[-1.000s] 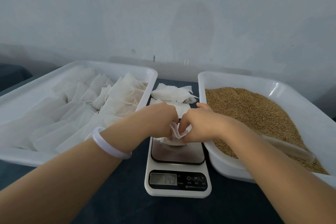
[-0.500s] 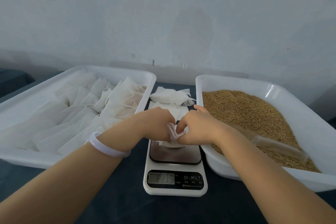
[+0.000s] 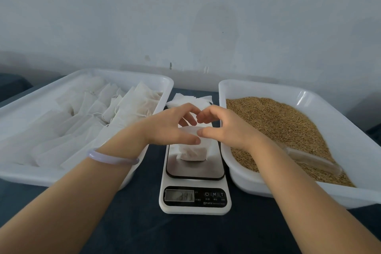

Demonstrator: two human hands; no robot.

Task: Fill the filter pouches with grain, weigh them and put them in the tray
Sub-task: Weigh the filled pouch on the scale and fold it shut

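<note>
Dark table (image 3: 134, 233) carries the scale (image 3: 194, 171), with the pouch (image 3: 192, 151) standing on it; left hand (image 3: 169, 128) and right hand (image 3: 224, 128) arch over it, grip apart, thumbs perhaps touching. Likely light and floppy, so best pinched by its top.

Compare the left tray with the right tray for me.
The left tray holds white pouches; the right tray holds loose brown grain. A clear scoop lies in the right tray; none shows in the left tray. Both are white, rectangular plastic trays flanking the scale.
</note>
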